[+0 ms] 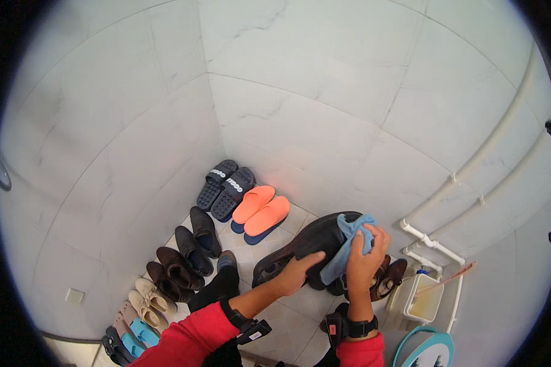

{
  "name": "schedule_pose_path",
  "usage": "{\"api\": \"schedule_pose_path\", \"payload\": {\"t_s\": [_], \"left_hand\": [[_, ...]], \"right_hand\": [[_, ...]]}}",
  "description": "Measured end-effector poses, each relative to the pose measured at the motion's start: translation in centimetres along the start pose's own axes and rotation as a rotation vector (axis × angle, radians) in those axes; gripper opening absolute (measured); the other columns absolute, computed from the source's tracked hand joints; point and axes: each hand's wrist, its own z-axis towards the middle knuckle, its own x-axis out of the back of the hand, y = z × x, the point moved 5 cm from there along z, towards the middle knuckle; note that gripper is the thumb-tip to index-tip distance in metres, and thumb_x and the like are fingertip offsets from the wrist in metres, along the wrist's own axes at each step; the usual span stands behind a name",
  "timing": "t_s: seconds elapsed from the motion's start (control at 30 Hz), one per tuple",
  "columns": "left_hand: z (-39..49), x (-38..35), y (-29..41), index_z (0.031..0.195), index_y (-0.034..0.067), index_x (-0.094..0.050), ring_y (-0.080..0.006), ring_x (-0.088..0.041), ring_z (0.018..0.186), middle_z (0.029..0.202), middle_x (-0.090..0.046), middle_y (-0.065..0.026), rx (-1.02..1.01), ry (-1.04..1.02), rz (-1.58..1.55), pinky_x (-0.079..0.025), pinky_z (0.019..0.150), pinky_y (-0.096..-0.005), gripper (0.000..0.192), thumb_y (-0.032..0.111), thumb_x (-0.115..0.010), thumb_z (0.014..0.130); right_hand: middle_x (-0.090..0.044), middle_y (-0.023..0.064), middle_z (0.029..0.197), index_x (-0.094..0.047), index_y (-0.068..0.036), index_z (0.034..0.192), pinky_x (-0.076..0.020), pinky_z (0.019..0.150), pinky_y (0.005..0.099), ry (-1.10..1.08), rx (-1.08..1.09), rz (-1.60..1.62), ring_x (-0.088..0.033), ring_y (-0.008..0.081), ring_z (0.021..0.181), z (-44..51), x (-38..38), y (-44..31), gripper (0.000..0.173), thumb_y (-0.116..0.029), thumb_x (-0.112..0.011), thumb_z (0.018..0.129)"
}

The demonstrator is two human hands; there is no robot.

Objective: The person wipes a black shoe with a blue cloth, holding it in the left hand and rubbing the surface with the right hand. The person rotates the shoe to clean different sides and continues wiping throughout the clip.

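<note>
A large black shoe (317, 238), close to the camera, is held up above the tiled floor with its toe towards the upper right. My left hand (299, 274) grips its near side, with the thumb lying on the upper. In my right hand (369, 250) is a blue cloth (349, 250), bunched in the fingers and pressed against the toe end, one part hanging down the shoe's side. The fingers of my left hand under the shoe are hidden. Other dark shoes stand on the floor behind the held shoe and my right hand, partly covered.
Along the left wall stand slippers and shoes, among them orange slippers (268, 215), dark slides (232, 192), grey shoes (193, 250) and beige shoes (148, 305). At right are brown shoes (388, 280), white pipes (431, 243), a plastic container (424, 298) and a teal-rimmed item (424, 351).
</note>
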Motion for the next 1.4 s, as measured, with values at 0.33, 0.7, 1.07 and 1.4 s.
{"api": "schedule_pose_path", "payload": {"t_s": [0.33, 0.7, 1.07, 1.4], "left_hand": [[0.6, 1.6, -1.1, 0.100, -0.005, -0.064, -0.0433, -0.067, 0.074, 0.077, -0.063, -0.0322, -0.179, 0.025, 0.757, -0.053, 0.068, -0.0489, 0.043, 0.037, -0.058, 0.093], [0.2, 0.8, -1.1, 0.098, -0.002, -0.065, -0.0368, -0.067, 0.082, 0.087, -0.067, -0.0238, -0.075, -0.374, 1.350, -0.053, 0.074, -0.0451, 0.025, 0.019, -0.057, 0.090], [1.1, 2.5, -3.3, 0.097, 0.001, -0.068, -0.0400, -0.065, 0.073, 0.084, -0.069, -0.0187, -0.369, -0.081, 1.513, -0.053, 0.072, -0.0454, 0.029, 0.028, -0.062, 0.088], [0.3, 2.0, -1.4, 0.069, 0.001, -0.067, -0.0356, -0.063, 0.052, 0.064, -0.063, -0.0212, -0.520, 0.010, 1.471, -0.051, 0.053, -0.0467, 0.024, 0.021, -0.061, 0.083]], "right_hand": [[-0.061, 0.0149, 0.104, -0.067, -0.002, 0.099, -0.0467, 0.089, 0.0366, -0.260, 0.180, 0.081, -0.060, 0.0301, 0.097, -1.1, -1.8, -1.9, 0.019, -0.002, -0.068, 0.080], [-0.065, 0.0111, 0.099, -0.072, -0.005, 0.097, -0.0514, 0.079, 0.0309, -0.713, 0.149, 0.298, -0.065, 0.0234, 0.086, -2.2, -3.3, -3.7, 0.021, -0.002, -0.073, 0.076], [-0.063, 0.0124, 0.096, -0.068, -0.003, 0.099, -0.0489, 0.082, 0.0336, -0.401, 0.142, 0.023, -0.063, 0.0286, 0.089, -1.2, -2.3, -1.3, 0.019, -0.003, -0.069, 0.080], [-0.066, 0.0122, 0.104, -0.068, -0.008, 0.104, -0.0498, 0.086, 0.0358, -0.217, -0.039, -0.103, -0.065, 0.0294, 0.097, -0.1, -0.9, 1.0, 0.022, -0.009, -0.069, 0.082]]}}
